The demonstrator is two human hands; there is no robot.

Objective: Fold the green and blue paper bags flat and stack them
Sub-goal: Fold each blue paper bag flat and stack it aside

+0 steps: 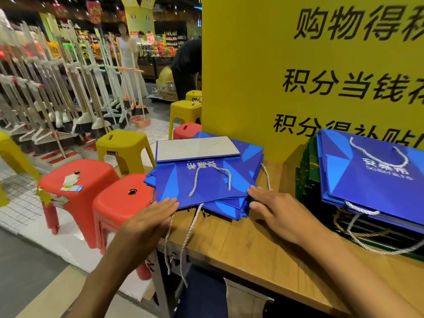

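The flattened blue bags (206,187) lay stacked on the worktop (252,244), just before the yellow signboard (263,76). The left hand (156,214) and right hand (273,210), fingers straight and flat, touched the stack's near corners. Recommended: press evenly inward to square the edges, keeping the cord handles (195,182) clear.

Bright overhead store light, wide-angle edge warping, soft background blur.

Flat paper bags (206,180) show royal blue with paler blue triangles, white lettering and silver-grey cords; the wooden surface (263,244) is honey-tan, the sign board (252,65) yellow.
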